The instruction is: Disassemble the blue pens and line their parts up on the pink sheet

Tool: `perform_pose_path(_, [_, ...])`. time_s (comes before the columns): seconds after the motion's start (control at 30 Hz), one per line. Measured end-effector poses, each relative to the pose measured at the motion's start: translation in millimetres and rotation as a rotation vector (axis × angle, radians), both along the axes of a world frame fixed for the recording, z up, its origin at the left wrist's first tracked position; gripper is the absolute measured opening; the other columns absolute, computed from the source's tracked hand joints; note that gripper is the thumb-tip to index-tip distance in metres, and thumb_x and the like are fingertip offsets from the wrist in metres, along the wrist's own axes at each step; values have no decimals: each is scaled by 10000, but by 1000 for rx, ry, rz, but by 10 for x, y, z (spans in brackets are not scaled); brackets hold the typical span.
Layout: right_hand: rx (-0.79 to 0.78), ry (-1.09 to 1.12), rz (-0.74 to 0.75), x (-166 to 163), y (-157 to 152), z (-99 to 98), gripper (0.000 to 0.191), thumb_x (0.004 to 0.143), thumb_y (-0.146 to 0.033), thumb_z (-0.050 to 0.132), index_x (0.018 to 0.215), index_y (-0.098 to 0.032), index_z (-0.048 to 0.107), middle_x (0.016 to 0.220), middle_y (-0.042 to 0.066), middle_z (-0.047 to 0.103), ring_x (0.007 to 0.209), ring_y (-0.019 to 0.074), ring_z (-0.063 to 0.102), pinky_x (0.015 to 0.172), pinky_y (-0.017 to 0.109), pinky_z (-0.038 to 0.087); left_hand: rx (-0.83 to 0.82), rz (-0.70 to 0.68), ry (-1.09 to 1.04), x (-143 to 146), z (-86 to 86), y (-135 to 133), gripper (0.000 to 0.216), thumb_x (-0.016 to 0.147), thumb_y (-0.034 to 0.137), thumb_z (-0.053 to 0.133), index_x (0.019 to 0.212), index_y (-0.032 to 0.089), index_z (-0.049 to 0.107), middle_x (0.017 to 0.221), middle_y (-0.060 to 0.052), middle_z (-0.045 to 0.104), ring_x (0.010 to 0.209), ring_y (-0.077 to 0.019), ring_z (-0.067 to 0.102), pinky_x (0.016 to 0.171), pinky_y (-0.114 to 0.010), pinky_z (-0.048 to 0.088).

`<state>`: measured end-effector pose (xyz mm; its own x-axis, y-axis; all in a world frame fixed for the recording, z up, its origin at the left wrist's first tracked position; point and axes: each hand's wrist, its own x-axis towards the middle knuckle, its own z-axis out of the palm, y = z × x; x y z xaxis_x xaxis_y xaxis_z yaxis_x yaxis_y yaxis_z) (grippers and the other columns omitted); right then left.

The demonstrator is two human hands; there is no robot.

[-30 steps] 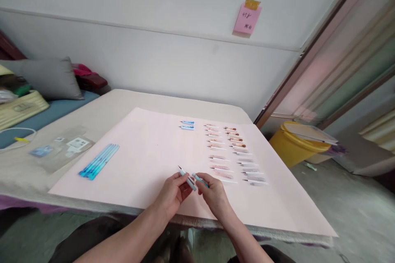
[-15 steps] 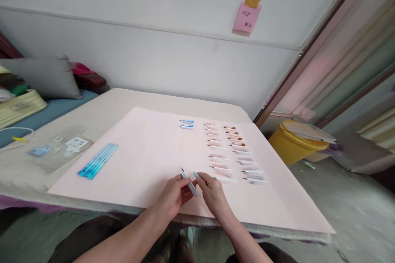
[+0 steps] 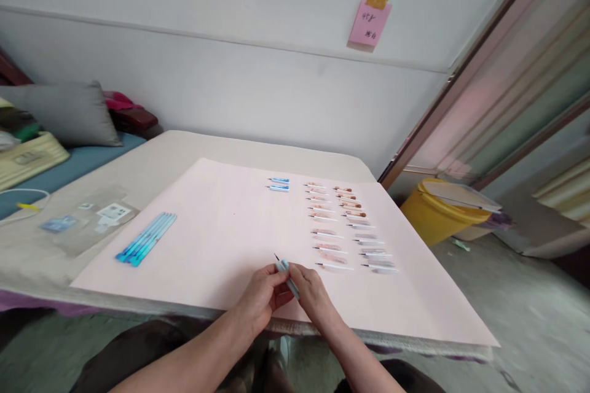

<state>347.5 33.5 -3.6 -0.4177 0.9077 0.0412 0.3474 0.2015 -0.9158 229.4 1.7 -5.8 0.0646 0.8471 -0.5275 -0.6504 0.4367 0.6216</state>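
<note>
At the lower middle of the frame, we hold a slim pale pen (image 3: 292,288) in our left hand (image 3: 259,296), its dark tip directed to the upper left. Our right hand (image 3: 312,290) grips a small light-blue piece (image 3: 284,264) near this tip; we cannot tell whether both touch. At lower left, blue pens (image 3: 146,239) lie together on the pink sheet (image 3: 207,227).

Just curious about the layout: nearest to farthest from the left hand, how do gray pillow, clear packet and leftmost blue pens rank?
In the head view:
1. Leftmost blue pens, on the pink sheet
2. Clear packet, beside the sheet's left edge
3. Gray pillow, far left
</note>
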Motion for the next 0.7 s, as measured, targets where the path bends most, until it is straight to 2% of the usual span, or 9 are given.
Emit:
perform_pose_path(0.17, [25, -64, -20, -5, -21, 4, 484, 915, -453, 281, 643, -152, 546, 582, 12, 537, 556, 112, 439, 534, 233, 315, -13, 7, 25, 9, 12, -9, 249, 625, 246, 733, 830, 149, 631, 729, -32, 644, 642, -116, 600, 643, -240, 455])
perform_pose_path(0.3, [37, -101, 26, -8, -52, 46, 497, 919, -473, 248, 673, -162, 548, 627, 25, 575, 585, 123, 474, 554, 236, 336, -14, 1, 64, 9, -2, -16, 261, 608, 294, 741, 792, 149, 626, 696, -27, 639, 630, -121, 598, 635, -248, 445])
perform_pose_path(0.57, [16, -96, 93, -14, -73, 133, 477, 916, -477, 259, 714, -174, 568, 665, 35, 601, 611, 135, 525, 574, 243, 382, -25, 38, 123, 25, -35, -10, 181, 632, 259, 695, 747, 148, 609, 626, 0, 612, 562, -93, 562, 577, -222, 424])
perform_pose_path(0.63, [-77, -58, 76, -4, -55, 122, 476, 901, -511, 273, 820, -175, 600, 608, 15, 572, 542, 129, 521, 530, 241, 393, 6, 43, 115, 20, -19, 1, 175, 644, 254, 683, 757, 143, 611, 625, -11, 618, 560, -106, 570, 563, -227, 426])
perform_pose_path(0.7, [-247, 2, 24, 13, -23, 102, 502, 877, -555, 291, 1023, -172, 582, 573, -7, 544, 450, 122, 508, 452, 238, 394, 38, 60, 104, -1, -1, 20, 175, 653, 248, 671, 776, 136, 616, 631, -27, 630, 552, -121, 579, 546, -237, 428])
